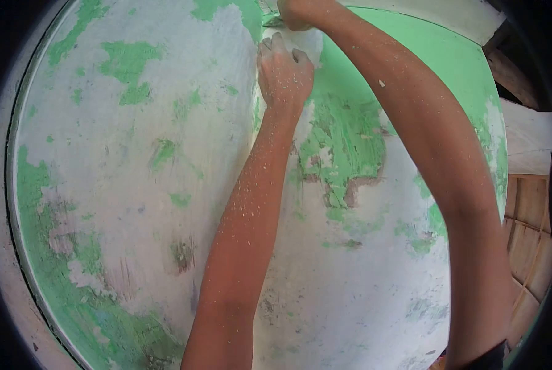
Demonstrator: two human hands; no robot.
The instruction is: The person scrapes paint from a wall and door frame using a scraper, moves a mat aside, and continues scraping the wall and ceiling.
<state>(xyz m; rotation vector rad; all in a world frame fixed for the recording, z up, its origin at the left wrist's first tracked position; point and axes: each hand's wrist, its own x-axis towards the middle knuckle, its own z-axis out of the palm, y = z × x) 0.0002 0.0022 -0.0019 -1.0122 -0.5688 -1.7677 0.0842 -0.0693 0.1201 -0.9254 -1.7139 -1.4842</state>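
Both hands are raised against a wall (pixel 134 185) with peeling green paint. Left hand (pixel 284 74) presses its knuckles and curled fingers flat onto the wall near the top of the view, at the line where two faces of the wall seem to meet; its grip is closed into a loose fist, and I cannot tell whether anything lies inside it. Right hand (pixel 296 15) sits just above the left, almost touching it, and is partly cut off by the top edge of the view. Its grip is closed around a thin dark tool (pixel 272 21), only a short piece of which shows to the left of the fingers; what kind of tool it is cannot be made out.

The right forearm crosses down from the upper middle to the lower right, and the left forearm rises from the bottom middle. Both arms are dusted with small pale flecks.

Most of the wall's left half is scraped to a whitish coat with scattered green patches; solid green paint (pixel 436 55) remains toward the upper right, and a ragged green patch with brownish bare spots lies just below the hands. Wooden slats (pixel 532 240) show at the right edge.
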